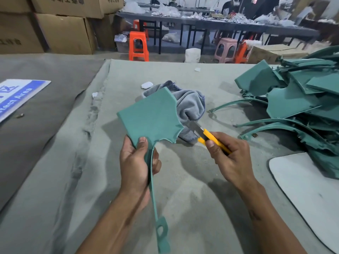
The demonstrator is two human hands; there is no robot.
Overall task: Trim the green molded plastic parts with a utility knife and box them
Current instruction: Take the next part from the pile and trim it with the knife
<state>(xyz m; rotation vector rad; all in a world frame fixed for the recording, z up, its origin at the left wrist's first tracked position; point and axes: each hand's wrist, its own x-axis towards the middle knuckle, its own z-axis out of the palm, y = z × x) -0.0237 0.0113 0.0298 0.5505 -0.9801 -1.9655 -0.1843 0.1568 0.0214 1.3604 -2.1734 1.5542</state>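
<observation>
My left hand grips a green molded plastic part at the neck where its flat panel meets a long thin stem; the stem runs down past my wrist to a slotted tab. My right hand holds a yellow utility knife, its blade out and pointing up-left toward the panel's right lower edge, a short gap from it. A large pile of green parts lies at the right of the cloth-covered table.
A crumpled grey cloth lies behind the held part. A white board lies at the right front, a blue and white sign at the left. Cardboard boxes, orange stools and a long work table stand beyond.
</observation>
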